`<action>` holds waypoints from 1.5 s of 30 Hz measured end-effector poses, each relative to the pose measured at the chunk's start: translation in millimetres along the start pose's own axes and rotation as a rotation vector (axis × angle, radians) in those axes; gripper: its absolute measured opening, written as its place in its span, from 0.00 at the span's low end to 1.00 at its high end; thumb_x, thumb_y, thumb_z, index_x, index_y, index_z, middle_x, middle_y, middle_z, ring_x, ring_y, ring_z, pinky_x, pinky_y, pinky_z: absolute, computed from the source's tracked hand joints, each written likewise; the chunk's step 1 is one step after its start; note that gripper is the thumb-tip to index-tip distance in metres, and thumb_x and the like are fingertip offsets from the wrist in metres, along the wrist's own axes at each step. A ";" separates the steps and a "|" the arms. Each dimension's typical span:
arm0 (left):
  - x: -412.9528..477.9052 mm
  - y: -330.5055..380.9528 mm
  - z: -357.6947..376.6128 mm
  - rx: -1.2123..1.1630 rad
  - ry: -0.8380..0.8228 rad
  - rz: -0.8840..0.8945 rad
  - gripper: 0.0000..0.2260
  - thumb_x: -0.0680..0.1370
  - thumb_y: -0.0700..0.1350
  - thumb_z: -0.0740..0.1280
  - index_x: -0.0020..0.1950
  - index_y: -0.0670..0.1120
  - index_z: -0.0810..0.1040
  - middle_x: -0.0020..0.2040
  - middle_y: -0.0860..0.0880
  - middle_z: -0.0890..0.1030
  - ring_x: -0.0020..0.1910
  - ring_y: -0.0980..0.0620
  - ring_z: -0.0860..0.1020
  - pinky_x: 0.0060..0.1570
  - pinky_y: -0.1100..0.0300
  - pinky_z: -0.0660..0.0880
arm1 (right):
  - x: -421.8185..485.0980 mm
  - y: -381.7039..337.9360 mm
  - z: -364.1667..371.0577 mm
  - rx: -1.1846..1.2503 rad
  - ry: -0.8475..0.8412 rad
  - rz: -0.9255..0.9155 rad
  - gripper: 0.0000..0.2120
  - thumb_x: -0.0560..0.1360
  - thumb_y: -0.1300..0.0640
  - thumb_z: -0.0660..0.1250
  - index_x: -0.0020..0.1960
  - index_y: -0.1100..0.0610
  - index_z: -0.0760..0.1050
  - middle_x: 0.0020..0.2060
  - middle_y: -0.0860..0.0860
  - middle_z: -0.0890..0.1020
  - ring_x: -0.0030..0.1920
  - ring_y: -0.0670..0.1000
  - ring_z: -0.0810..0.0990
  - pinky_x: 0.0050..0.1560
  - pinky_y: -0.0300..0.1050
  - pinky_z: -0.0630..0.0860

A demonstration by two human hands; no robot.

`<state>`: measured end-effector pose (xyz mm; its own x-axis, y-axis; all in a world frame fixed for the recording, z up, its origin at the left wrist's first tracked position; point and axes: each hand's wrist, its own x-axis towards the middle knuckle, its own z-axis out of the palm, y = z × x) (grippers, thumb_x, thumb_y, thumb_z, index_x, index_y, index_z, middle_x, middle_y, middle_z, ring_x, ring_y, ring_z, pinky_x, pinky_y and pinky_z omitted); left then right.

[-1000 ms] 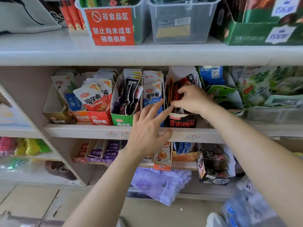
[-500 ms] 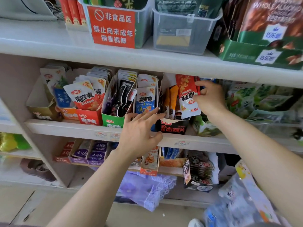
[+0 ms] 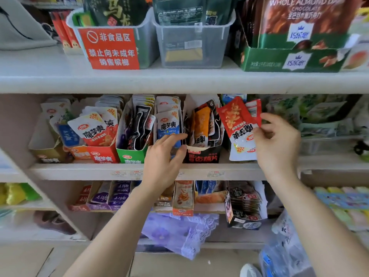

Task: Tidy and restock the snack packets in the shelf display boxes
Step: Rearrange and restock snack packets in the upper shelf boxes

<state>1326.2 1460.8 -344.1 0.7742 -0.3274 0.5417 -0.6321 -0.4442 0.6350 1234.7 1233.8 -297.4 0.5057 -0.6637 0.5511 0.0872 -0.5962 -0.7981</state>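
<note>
The red packets are hanging upside down just right of the black box, over the front edge of the middle shelf. The right hand is pinching them at their right side between thumb and bent fingers, and at least two packets are showing in the pinch. The left hand is lying mostly open with its fingers only slightly bent. Its tips are touching the front left corner of the black box, where the blue packets are standing beside it, and it is holding no packet.

Judging by this, the sorting step is under way: packets that do not match the black box are going to their own place. The next move is probably calling for carrying the red packets left along the shelf to the red box, turning them upright and slotting them in without tipping the leaning front packet.

The red packets are reading 魔芋爽 with a "20%" flash, and the same name is showing on the blue packets and the red box. The black box front seems to be reading 卤藕片. On the upper shelf, a red sign is reading 非食品区 and 禁止向未成年销售槟榔. A green carton at the right end is showing "WHOLE ALMOND" and "CHOCOLATE".
</note>
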 end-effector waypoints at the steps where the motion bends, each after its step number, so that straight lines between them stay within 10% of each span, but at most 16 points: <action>1: 3.3 2.3 0.1 0.030 -0.002 0.028 0.16 0.80 0.50 0.63 0.66 0.53 0.81 0.46 0.60 0.77 0.42 0.61 0.74 0.48 0.46 0.77 | -2.6 2.8 -1.0 -0.025 0.012 -0.020 0.15 0.76 0.64 0.70 0.61 0.56 0.80 0.37 0.43 0.81 0.37 0.50 0.81 0.45 0.50 0.79; 9: 89.4 23.6 -9.1 0.405 -0.362 0.382 0.21 0.76 0.37 0.73 0.67 0.53 0.80 0.65 0.49 0.80 0.63 0.46 0.78 0.60 0.43 0.78 | -11.7 14.4 -8.1 0.034 -0.004 -0.039 0.12 0.77 0.66 0.68 0.58 0.56 0.82 0.42 0.53 0.84 0.41 0.54 0.84 0.44 0.54 0.81; 16: 151.9 49.2 6.3 0.827 -0.845 0.438 0.39 0.74 0.40 0.76 0.79 0.63 0.64 0.82 0.51 0.59 0.76 0.41 0.60 0.71 0.42 0.66 | -15.1 17.9 -14.3 -0.011 0.061 -0.134 0.09 0.77 0.65 0.66 0.54 0.59 0.83 0.44 0.54 0.86 0.43 0.55 0.84 0.45 0.55 0.80; 26: 150.6 39.9 9.1 0.597 -0.738 0.532 0.22 0.71 0.49 0.80 0.62 0.50 0.77 0.60 0.49 0.78 0.51 0.50 0.75 0.49 0.54 0.73 | -16.4 24.8 -17.2 -0.009 0.053 -0.122 0.09 0.77 0.66 0.67 0.53 0.58 0.83 0.42 0.52 0.85 0.40 0.54 0.82 0.42 0.54 0.79; 30: 150.3 42.2 5.3 0.567 -0.848 0.471 0.11 0.72 0.42 0.79 0.53 0.46 0.85 0.56 0.47 0.78 0.53 0.48 0.78 0.53 0.52 0.76 | -18.4 22.3 -15.4 -0.003 0.012 -0.116 0.09 0.77 0.66 0.68 0.53 0.58 0.84 0.42 0.51 0.85 0.41 0.52 0.82 0.44 0.52 0.79; 35: 149.4 45.7 5.6 0.519 -0.898 0.334 0.20 0.74 0.28 0.71 0.59 0.48 0.86 0.62 0.50 0.78 0.58 0.53 0.77 0.59 0.58 0.76 | -18.6 21.1 -12.9 0.028 -0.064 -0.074 0.09 0.78 0.64 0.68 0.55 0.57 0.84 0.47 0.50 0.86 0.44 0.49 0.83 0.45 0.40 0.75; 45: 159.7 41.4 -1.8 0.679 -0.689 0.500 0.10 0.75 0.53 0.75 0.54 0.52 0.86 0.55 0.53 0.81 0.57 0.51 0.76 0.53 0.54 0.71 | -18.0 21.0 -13.9 0.153 -0.179 0.024 0.06 0.76 0.59 0.73 0.53 0.56 0.85 0.46 0.46 0.86 0.46 0.42 0.84 0.48 0.33 0.77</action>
<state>1423.6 1391.6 -230.3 0.4201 -0.9026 0.0941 -0.8947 -0.4293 -0.1230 1215.4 1226.9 -320.7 0.6519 -0.5783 0.4904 0.1954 -0.4968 -0.8456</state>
